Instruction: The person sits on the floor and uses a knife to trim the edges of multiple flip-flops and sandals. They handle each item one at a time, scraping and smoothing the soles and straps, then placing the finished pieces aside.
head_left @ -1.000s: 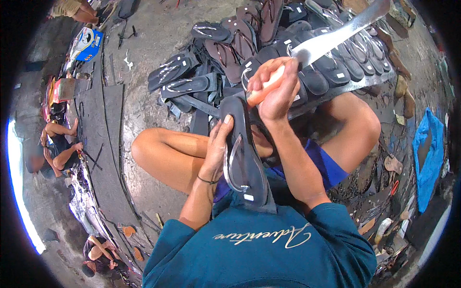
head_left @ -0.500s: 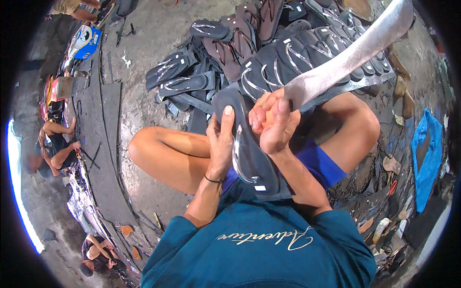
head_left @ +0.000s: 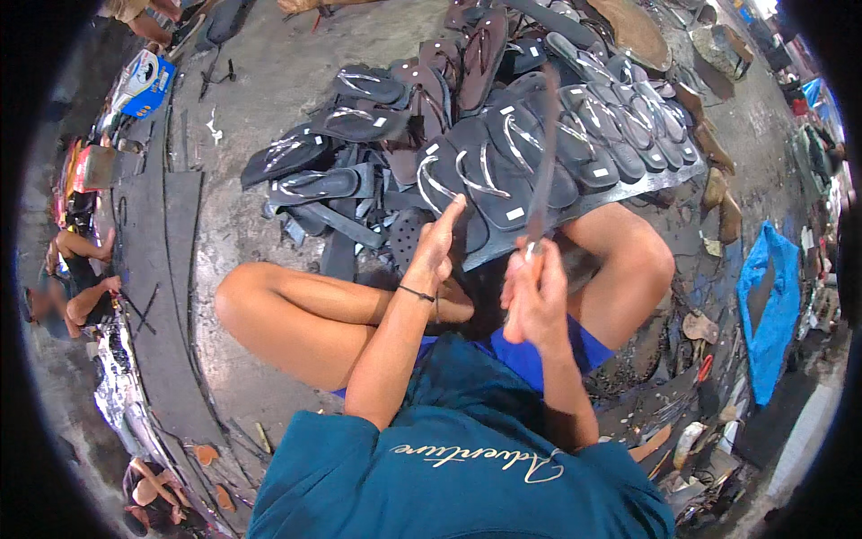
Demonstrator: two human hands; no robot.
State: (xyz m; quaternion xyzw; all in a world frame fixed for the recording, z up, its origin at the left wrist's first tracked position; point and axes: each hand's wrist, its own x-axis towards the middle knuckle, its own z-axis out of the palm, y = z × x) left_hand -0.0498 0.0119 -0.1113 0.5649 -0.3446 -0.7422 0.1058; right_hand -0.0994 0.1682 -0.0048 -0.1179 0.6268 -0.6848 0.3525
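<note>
Blue and white rectangular box (head_left: 146, 85) stood at the upper left of the frame. Near centre, the left hand (head_left: 435, 247), thumb and fingers apart, lay just beside black flip-flops (head_left: 584, 148) with silver straps, rowed across the upper centre. Rightward, the right hand (head_left: 536, 292) clamped the orange handle of a long metal knife (head_left: 543, 180), blade upward.

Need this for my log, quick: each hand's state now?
Left hand: by a black sandal; whether it grips anything cannot be told.
Right hand: closed, holding the knife.
</note>
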